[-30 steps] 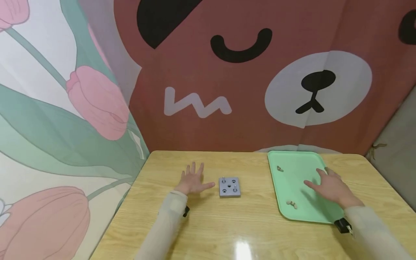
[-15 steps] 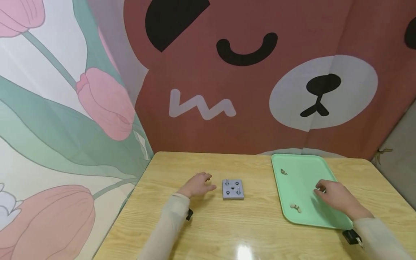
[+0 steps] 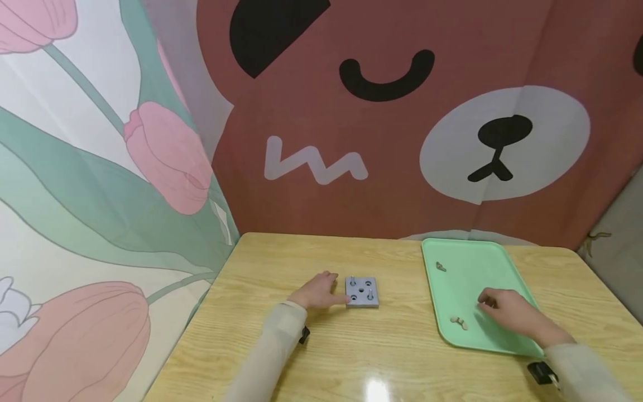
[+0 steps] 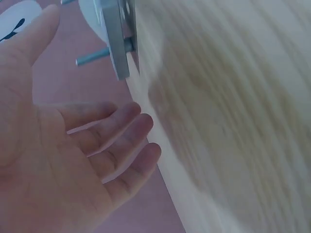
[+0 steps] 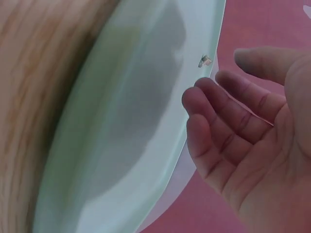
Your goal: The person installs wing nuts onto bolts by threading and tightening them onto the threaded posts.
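A square grey metal block (image 3: 361, 302) with holes and two upright pins lies on the wooden table. My left hand (image 3: 317, 291) is at its left side, thumb near the block's edge; whether it touches, I cannot tell. In the left wrist view, the palm and loosely bent fingers (image 4: 124, 141) hold nothing, and a pin (image 4: 92, 57) sticks out of the block. Over the green tray (image 3: 482, 262) hovers my right hand (image 3: 517, 314), its fingers loosely curled around nothing. Small metal parts (image 3: 459, 322) lie near the tray's front left, and another small cluster (image 3: 440, 267) lies farther back.
The wooden table (image 3: 311, 357) runs back to a curtain (image 3: 321, 212) printed with a bear. A tulip-patterned cloth (image 3: 100, 223) hangs along the left side.
My left hand has turned from spread fingers and moved right to the block. My right hand has curled its fingers and lowered slightly over the tray. The head view has shifted a little.
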`<state>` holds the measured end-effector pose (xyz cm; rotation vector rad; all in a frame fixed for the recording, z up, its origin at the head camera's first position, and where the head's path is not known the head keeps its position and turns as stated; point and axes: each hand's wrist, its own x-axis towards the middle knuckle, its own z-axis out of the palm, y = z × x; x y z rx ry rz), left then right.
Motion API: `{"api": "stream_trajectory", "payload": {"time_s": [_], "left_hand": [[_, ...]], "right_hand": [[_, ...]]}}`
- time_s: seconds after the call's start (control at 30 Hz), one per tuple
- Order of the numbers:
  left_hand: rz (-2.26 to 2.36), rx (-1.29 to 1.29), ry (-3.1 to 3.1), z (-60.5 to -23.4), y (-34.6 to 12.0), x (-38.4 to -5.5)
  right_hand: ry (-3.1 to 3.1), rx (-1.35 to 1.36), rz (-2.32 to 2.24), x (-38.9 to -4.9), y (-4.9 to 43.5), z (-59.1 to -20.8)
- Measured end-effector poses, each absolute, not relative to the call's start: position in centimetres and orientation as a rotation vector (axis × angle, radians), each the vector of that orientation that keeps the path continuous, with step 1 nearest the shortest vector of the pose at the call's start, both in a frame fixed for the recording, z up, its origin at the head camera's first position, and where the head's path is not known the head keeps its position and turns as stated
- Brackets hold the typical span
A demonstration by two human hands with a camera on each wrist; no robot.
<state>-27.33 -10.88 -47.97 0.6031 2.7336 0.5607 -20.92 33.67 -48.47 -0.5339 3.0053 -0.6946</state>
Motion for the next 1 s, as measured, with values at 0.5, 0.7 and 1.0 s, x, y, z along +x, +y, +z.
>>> {"api": "stream_trajectory", "payload": {"time_s": [0.5,0.7,1.0], "left_hand": [[0.476,0.619,2.756,-49.0,-7.6,-27.9],[0.424,0.627,2.771,-49.5,-7.4,-28.2],[0.328,0.674,2.812,-49.4,-7.2,-28.4]], "right_hand": [[2.762,-0.575,-0.845,-20.2,31.1,-49.0],[2.756,-0.677,-0.824,-20.1,30.1,-49.0],[2.735,-0.832,-0.754,-20.6,29.8,-49.6]]}}
